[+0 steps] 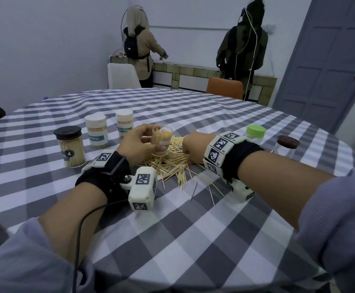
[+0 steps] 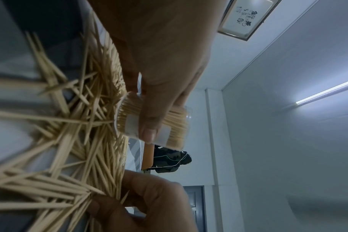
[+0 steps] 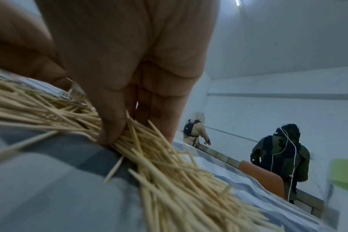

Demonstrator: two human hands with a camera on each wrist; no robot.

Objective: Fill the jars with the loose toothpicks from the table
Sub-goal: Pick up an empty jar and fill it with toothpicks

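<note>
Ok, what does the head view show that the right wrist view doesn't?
Only the head view: the left hand holding the open jar above the pile, three capped full jars left of it, and a brown-lidded jar far right. Only the right wrist view: the right hand's fingers curled into the toothpicks, pinching a bunch. Both: the toothpick pile, the checked tablecloth, the green lid.

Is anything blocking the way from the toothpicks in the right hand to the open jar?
Nothing visible. The right hand pinches toothpicks at the pile; the left hand holds the lidless jar beside it.
</note>
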